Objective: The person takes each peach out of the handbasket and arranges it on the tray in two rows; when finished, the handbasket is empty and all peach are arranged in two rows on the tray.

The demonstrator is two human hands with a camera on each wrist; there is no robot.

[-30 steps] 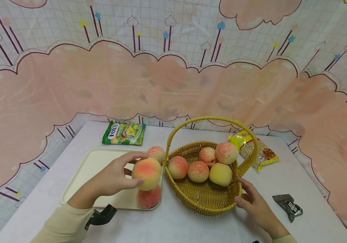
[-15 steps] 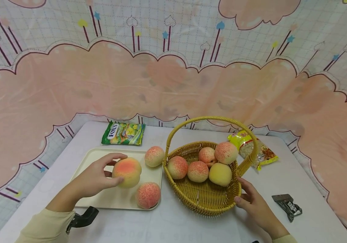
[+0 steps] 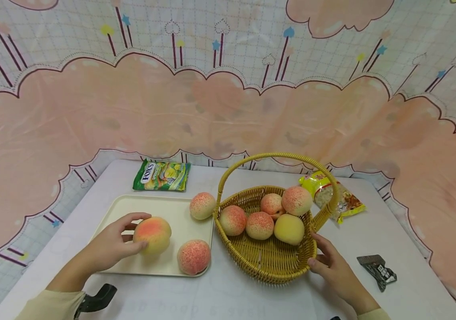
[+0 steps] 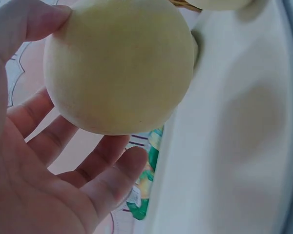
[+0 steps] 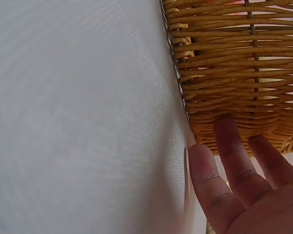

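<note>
Your left hand (image 3: 112, 242) has carried its pinched, unreleased peach (image 3: 153, 234) farther left of the basket (image 3: 268, 259) (right hand (image 3: 335, 269) touching, fingers extended).

FOX'S legible on the flat green-and-yellow plastic candy packet (image 3: 161, 175), far left; line under it unclear. White characters on the small black wrapper (image 3: 378, 272), right: too small. Faint lettering, near edge of the white tabletop (image 3: 243, 298): unreadable.

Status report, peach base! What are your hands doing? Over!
Left hand holding peach over tray. Right hand touching basket. Two other peaches at tray's right side; neither seems in the way.
</note>
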